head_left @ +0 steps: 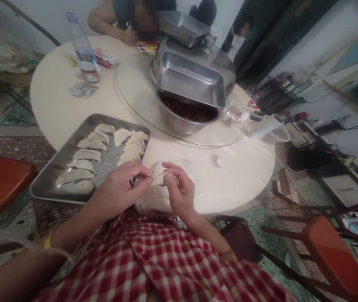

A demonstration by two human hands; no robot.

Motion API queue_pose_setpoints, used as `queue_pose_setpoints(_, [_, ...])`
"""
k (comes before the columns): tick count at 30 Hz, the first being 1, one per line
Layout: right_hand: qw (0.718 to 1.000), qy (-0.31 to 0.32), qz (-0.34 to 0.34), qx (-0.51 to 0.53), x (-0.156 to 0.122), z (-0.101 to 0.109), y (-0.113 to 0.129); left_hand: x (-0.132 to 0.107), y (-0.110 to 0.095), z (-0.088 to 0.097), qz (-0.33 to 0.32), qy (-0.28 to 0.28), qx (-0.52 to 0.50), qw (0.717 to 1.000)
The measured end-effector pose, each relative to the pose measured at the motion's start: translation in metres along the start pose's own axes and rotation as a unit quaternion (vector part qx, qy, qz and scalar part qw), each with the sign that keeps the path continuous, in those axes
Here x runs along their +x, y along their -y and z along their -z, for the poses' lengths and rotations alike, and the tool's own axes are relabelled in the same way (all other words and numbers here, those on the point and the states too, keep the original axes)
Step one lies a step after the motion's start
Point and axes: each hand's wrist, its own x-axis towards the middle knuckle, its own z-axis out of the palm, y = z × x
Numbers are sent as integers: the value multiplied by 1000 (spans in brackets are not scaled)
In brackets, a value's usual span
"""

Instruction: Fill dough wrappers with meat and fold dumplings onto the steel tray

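Both my hands meet over the near edge of the round table (229, 176), pinching a pale dumpling (160, 175) between them. My left hand (120, 188) grips its left end with fingers pressed together. My right hand (179, 191) closes round its right side. Just left of my hands a metal tray (50, 176) holds several folded dumplings (86, 155) in two rows. A small piece of dough (216, 160) lies on the table to the right of my hands.
A steel bowl of dark filling (187, 113) sits mid-table under stacked metal pans (194, 79). A water bottle (80, 40) and a jar (90, 72) stand at the far left. Another person leans on the far edge. Orange chairs (333, 247) flank me.
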Motion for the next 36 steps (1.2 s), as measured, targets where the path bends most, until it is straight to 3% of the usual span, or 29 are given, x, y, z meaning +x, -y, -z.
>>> queue_pose_setpoints(8, [996,30,78,-20,0,-1,5,2,-3,1,6,24,-29,999])
queue_pose_setpoints(14, [994,81,64,-19,0,2,8,3,0,5,29,42,-32,998])
queue_pose_setpoints(22, [993,97,71,-4,2,2,9,3,-2,5,57,44,-74,995])
queue_pose_setpoints(29, [999,45,17,-12,3,-2,3,0,-1,-3,30,-4,-66,997])
queue_pose_setpoints(36, [998,40,38,-16,4,-6,1,-6,3,-9,19,-30,-16,999])
